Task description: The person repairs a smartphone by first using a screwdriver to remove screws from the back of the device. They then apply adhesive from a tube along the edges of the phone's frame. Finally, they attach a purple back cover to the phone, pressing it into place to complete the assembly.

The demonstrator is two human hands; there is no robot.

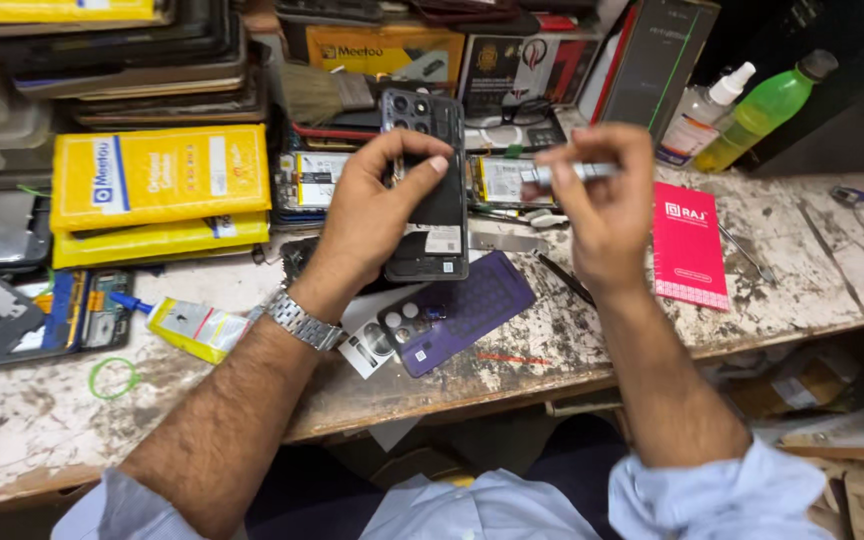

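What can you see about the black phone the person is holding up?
The phone is dark and opened, its back cover off, so inner parts and a white sticker show. Round camera lenses sit at its top. It stands nearly upright above the worn workbench, gripped by the left hand, thumb across its middle.

The person is wearing a pale blue shirt with both sleeves point(722, 490) pushed up to the elbows, the cuffs bunching in loose folds. A silver metal link watch point(302, 322) is sitting on the wrist of the left hand point(377, 205). The forearms are showing dark hair. The right hand point(602, 205) is wearing nothing, its nails showing short and trimmed.
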